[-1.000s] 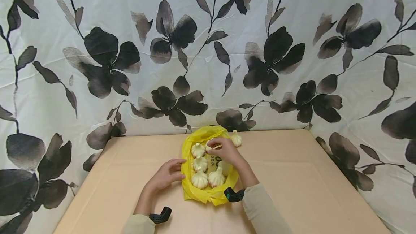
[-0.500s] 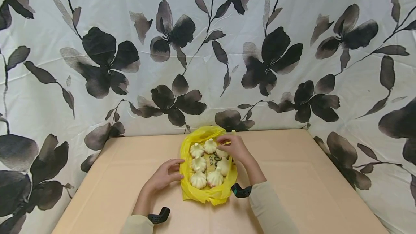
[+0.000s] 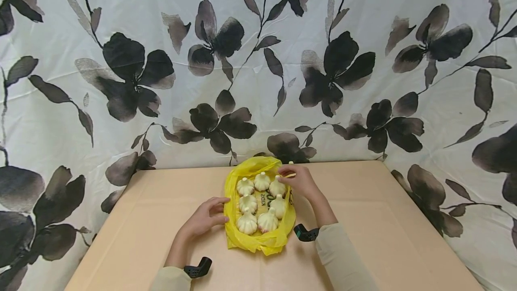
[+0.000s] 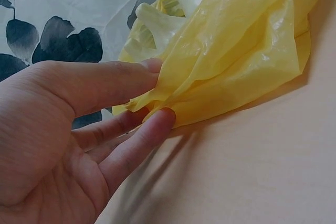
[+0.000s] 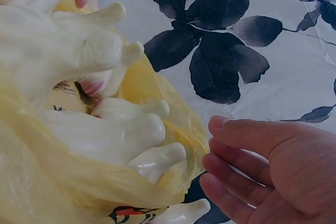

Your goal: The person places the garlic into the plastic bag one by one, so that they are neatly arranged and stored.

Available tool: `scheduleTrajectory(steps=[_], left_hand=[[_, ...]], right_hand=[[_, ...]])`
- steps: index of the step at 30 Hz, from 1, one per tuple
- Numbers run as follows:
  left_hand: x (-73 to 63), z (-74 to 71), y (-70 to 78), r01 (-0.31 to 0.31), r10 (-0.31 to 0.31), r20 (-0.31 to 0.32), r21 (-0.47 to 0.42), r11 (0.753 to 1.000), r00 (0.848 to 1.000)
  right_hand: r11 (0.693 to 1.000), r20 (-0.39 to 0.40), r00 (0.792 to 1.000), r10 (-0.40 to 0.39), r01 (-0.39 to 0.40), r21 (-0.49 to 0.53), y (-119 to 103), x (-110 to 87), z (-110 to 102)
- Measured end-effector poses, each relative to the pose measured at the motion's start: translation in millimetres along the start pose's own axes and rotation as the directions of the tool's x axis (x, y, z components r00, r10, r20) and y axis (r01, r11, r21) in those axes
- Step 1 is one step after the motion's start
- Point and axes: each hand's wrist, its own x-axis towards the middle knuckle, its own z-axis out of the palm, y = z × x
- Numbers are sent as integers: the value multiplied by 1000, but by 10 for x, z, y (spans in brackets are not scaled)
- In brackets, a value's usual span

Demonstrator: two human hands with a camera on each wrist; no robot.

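Note:
In the head view, several white garlic bulbs point(image 3: 247, 203) sit inside a yellow plastic bag point(image 3: 258, 244), whose mouth is rolled open. My left hand point(image 3: 205, 217) touches the bag's left side, thumb and fingers apart. The left wrist view shows the thumb and fingertips against the yellow plastic point(image 4: 236, 72). Beside the bag's upper right rim is my right hand point(image 3: 300, 181), holding nothing. Seen from the right wrist, its fingers are relaxed and slightly bent, close to the rim. Another garlic bulb point(image 5: 186, 212) lies outside the bag, mostly hidden in the head view.
Tan covering lies over the table point(image 3: 355, 219) beneath the bag. A pale cloth with dark flowers point(image 3: 266, 71) hangs behind the table's far edge. Black wrist cameras point(image 3: 199, 267) are strapped on both wrists.
My right hand has drawn back to the right from over the garlic bulbs to the bag's rim, uncovering bulbs in the upper row. My left hand has stayed at the bag's side.

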Motion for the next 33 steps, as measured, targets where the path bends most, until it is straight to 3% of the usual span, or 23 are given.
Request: scheduleTrajectory(steps=[11,21,33], left_hand=[[12,-3,-30,-6,6,4,-6,1000,1000],[33,0,-29,-17,17,-3,1,1000,1000],[119,45,-37,-9,9,-30,3,1000,1000]], right_hand=[[1000,-9,1000,27,-27,-8,90,28,-78],[994,12,996,91,-92,61,192,119,-173],[997,-14,999,32,-33,-73,369,285,-286]])
